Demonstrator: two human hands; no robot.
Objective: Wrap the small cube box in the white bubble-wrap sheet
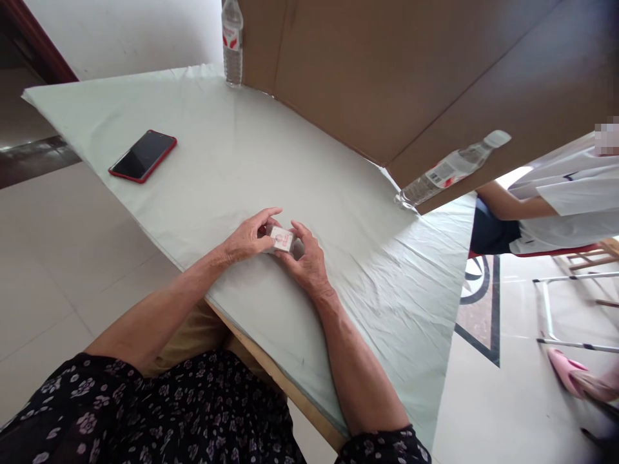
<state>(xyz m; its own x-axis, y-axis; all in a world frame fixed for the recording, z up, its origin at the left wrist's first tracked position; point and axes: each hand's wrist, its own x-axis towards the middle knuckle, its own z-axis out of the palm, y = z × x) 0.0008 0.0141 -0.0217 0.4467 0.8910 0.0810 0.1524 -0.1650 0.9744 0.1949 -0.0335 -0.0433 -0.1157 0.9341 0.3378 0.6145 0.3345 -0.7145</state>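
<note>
At left, on pale green cloth [217, 148], a black phone in a red case [142, 156]. Farther off, a clear plastic bottle [233, 45] beside brown cardboard panels [338, 77]. Near middle, left hand [244, 240], thumb and fingers grasping a small white box with reddish print [282, 238]; right hand [312, 265] gripping its other side. Right, a second clear bottle [447, 172] against the cardboard.

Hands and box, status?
Left hand and right hand both holding small box. Box between them, printed face showing. Phone and cardboard panel apart from hands.
</note>
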